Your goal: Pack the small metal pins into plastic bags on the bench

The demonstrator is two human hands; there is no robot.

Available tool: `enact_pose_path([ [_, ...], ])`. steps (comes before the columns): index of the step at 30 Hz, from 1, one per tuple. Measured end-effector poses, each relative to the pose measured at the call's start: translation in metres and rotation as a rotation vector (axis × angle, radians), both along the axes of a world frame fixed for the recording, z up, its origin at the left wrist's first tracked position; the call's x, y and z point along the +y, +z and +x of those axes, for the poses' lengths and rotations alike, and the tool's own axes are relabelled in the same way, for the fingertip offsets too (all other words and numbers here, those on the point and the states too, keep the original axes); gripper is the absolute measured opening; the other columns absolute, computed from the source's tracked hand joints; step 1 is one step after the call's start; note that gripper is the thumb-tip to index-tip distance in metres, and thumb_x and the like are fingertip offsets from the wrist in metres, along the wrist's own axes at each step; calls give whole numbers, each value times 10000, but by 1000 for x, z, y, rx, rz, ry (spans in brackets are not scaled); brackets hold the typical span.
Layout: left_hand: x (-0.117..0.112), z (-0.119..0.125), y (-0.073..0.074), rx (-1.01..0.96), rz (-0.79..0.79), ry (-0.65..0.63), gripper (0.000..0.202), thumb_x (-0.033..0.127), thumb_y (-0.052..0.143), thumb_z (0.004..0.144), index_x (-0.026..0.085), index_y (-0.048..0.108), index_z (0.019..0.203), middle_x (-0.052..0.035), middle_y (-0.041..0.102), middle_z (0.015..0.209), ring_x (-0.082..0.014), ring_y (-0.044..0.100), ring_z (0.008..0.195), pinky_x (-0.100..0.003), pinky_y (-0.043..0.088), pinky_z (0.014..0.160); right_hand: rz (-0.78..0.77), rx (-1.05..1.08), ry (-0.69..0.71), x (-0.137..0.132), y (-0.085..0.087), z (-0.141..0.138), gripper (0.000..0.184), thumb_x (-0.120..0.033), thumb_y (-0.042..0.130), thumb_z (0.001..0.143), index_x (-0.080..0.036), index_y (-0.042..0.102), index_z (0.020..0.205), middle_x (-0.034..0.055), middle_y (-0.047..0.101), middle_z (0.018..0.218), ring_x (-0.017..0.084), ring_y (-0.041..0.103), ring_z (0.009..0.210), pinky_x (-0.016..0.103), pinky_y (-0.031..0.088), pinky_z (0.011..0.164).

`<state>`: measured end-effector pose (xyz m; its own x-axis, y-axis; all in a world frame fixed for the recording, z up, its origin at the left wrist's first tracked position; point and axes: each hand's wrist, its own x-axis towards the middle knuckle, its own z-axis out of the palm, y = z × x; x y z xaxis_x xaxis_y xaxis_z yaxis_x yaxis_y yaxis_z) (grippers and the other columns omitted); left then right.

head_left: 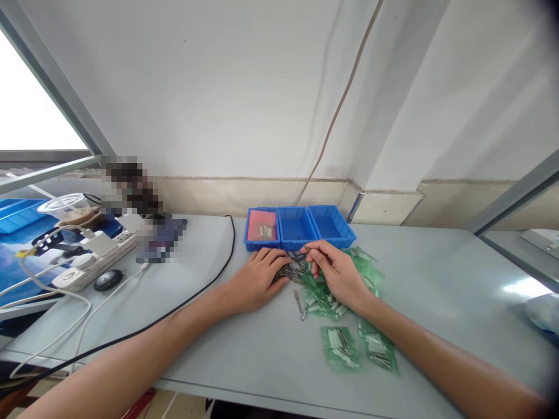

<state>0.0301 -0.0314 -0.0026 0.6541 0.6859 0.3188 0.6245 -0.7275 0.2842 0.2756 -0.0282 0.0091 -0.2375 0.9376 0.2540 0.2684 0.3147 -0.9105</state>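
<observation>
My left hand [257, 280] lies palm down on the table, fingers spread, its fingertips at the edge of a pile of thin metal pins [292, 272]. To the right of the pile, my right hand [334, 269] is closed in a pinch on a small metal pin [307, 249], held just above the heap. Green plastic bags [321, 297] with white and metal pieces inside lie partly under my right hand. Two loose pins [299, 301] rest in front of the pile. Nearer me are a filled green bag [340, 348] and another such bag [377, 347].
Three blue bins stand behind my hands; the left bin [249, 234] holds a red sheet and a small bag. A black cable [209, 284] runs past my left forearm. At left are a power strip [70, 278], a black round object [108, 280] and a lidded cup [65, 205].
</observation>
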Motion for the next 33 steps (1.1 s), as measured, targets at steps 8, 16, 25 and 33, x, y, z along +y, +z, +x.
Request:
enact_pose_path([
  [8, 0, 0, 0, -3, -2, 1, 378, 392, 531, 1097, 258, 549, 1450, -105, 596, 1449, -298, 540, 1321, -517, 468, 1132, -27, 72, -15, 0, 1, -1, 315, -523, 480, 1092, -241, 613, 1044, -13, 597, 808, 154, 588, 647, 292, 511, 605],
  [16, 0, 0, 0, 0, -4, -3, 382, 398, 528, 1098, 251, 548, 1449, -109, 590, 1453, -301, 537, 1316, -520, 466, 1133, 45, -88, -82, -2, 2, 0, 200, -439, 557, 1065, -256, 626, 1018, -9, 645, 792, 188, 623, 703, 335, 518, 697],
  [25, 0, -1, -1, -9, 3, -14, 390, 401, 515, 1101, 262, 539, 1464, -112, 589, 1453, -304, 533, 1328, -526, 467, 1134, 181, -151, -110, -3, 4, -1, 163, -402, 614, 1038, -252, 648, 982, 43, 676, 969, 211, 630, 813, 333, 523, 707],
  [33, 1, -1, -2, 21, -1, -3, 391, 408, 524, 1102, 256, 532, 1462, -101, 581, 1469, -307, 525, 1330, -520, 457, 1133, 4, -40, -107, 1, -1, 1, 272, -498, 560, 1053, -247, 655, 1098, 10, 685, 833, 172, 560, 597, 311, 471, 572],
])
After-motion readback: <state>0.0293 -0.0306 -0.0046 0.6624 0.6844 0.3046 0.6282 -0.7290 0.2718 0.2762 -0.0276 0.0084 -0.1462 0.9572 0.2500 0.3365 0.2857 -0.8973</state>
